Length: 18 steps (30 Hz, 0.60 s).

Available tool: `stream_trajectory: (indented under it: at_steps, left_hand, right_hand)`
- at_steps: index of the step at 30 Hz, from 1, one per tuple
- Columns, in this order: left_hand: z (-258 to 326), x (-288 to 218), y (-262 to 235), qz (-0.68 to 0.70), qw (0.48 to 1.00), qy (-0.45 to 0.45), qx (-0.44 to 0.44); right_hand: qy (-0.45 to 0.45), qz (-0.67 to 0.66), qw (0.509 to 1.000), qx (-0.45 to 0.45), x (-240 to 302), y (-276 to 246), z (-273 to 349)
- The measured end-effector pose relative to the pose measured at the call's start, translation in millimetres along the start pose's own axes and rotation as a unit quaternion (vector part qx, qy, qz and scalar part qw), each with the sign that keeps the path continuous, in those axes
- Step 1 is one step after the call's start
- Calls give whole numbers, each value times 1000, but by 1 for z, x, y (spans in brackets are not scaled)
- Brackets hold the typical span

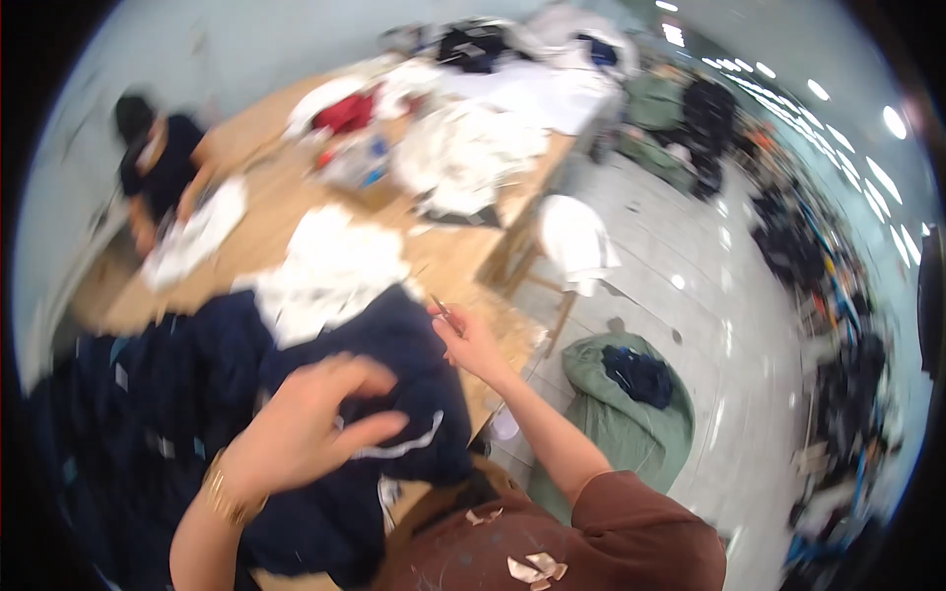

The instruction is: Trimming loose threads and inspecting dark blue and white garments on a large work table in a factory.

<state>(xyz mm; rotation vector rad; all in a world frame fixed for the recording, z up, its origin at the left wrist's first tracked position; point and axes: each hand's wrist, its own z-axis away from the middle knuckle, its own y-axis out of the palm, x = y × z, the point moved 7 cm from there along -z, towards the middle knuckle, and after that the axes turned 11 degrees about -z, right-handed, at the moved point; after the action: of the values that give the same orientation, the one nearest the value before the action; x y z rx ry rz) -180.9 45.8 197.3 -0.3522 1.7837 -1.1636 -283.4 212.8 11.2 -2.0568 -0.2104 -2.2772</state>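
A dark navy garment [365, 355] with a white stripe lies on the table in front of me, among more navy garments [148, 424] heaped to the left. My left hand [320, 424], a gold bracelet at its wrist, hovers over the navy cloth with fingers apart and nothing in them. By the garment's right edge, my right hand [471, 345] is closed around a small pair of thread snips [446, 313], blurred, with the tips pointing up and left.
White garments [330, 266] are piled beyond the navy cloth on the wooden table [443, 261]. A co-worker [163, 163] handles white cloth at the far left. A stool [552, 286] draped in white and a green sack [631, 424] stand on the right.
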Motion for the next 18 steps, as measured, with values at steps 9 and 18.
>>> stream_trajectory:
  at_steps: [9, 18]
  left_hand:
    - [71, 52, 69, 33, 960, -139, 239]
    - [82, 172, 142, -13, 936, -219, 274]
  right_hand:
    - [-106, 592, 757, -257, 168, -292, -79]
    - [101, 599, 732, -309, 226, -332, -38]
